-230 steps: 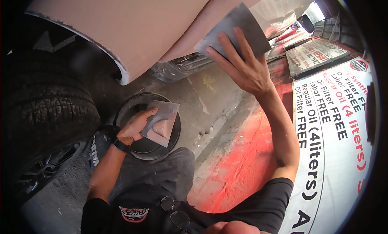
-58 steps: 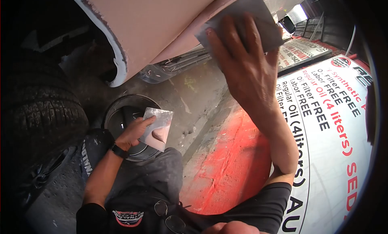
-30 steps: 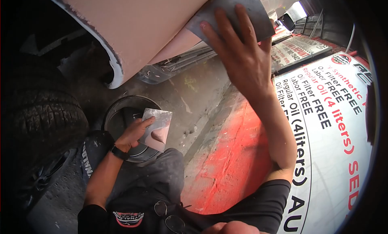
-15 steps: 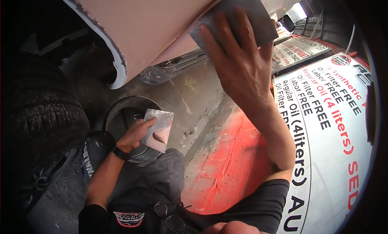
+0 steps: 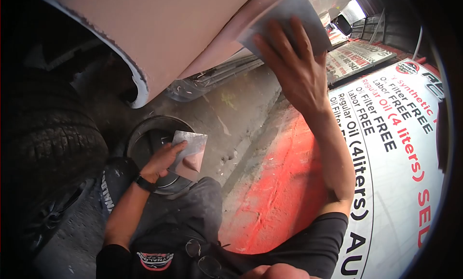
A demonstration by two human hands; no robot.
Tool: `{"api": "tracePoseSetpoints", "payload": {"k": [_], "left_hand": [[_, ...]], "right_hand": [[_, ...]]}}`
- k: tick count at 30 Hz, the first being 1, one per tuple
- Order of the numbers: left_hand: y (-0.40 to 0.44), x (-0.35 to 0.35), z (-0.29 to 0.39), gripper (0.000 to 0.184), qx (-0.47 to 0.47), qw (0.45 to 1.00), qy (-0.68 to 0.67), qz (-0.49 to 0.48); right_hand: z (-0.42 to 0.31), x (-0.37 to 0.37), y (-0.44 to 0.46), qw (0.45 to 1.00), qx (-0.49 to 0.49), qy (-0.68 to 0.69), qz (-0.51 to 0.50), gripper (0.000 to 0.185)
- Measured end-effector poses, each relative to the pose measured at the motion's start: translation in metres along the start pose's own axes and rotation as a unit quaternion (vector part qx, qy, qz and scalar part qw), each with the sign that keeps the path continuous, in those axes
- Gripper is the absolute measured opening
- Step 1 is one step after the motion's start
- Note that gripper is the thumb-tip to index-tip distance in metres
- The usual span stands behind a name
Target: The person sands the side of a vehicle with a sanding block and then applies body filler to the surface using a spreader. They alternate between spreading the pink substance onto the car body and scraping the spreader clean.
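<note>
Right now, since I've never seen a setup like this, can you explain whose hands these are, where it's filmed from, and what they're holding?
There's no machine here: these are one person's bare hands, filmed by a camera worn on that person's head, looking forward and down. The left hand holds a small plate with a pinkish lump on it, above a round dark basin. The right hand holds a flat grey sheet at a pinkish car panel; I can't tell whether they touch. A tyre stands at picture left.

the body panel [image 5: 154,33] looks smooth and matt, the small plate [image 5: 194,143] glossy metal, the tyre [image 5: 53,134] ridged rubber.
</note>
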State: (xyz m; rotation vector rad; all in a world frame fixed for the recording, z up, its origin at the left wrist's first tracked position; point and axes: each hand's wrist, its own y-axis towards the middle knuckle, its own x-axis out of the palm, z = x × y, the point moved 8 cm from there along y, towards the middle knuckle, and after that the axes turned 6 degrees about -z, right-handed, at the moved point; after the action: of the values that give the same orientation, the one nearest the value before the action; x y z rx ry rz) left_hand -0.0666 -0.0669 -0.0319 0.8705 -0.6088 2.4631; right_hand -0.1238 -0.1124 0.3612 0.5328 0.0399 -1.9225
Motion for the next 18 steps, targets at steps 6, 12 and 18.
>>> {"api": "tracePoseSetpoints", "payload": {"k": [6, 12, 18], "left_hand": [[-0.004, 0.000, 0.005, 0.045, -0.036, 0.997, 0.072, -0.001], [0.010, -0.008, -0.016, 0.041, -0.028, 0.999, -0.027, -0.029], [0.007, -0.010, -0.014, 0.040, -0.042, 0.999, -0.008, -0.022]], "right_hand": [[0.007, -0.014, -0.032, 0.996, 0.076, 0.050, -0.011, 0.041], [-0.014, -0.013, -0.050, 0.991, 0.081, 0.107, 0.020, 0.038], [-0.026, -0.020, -0.048, 0.986, 0.092, 0.138, -0.007, 0.038]]}}
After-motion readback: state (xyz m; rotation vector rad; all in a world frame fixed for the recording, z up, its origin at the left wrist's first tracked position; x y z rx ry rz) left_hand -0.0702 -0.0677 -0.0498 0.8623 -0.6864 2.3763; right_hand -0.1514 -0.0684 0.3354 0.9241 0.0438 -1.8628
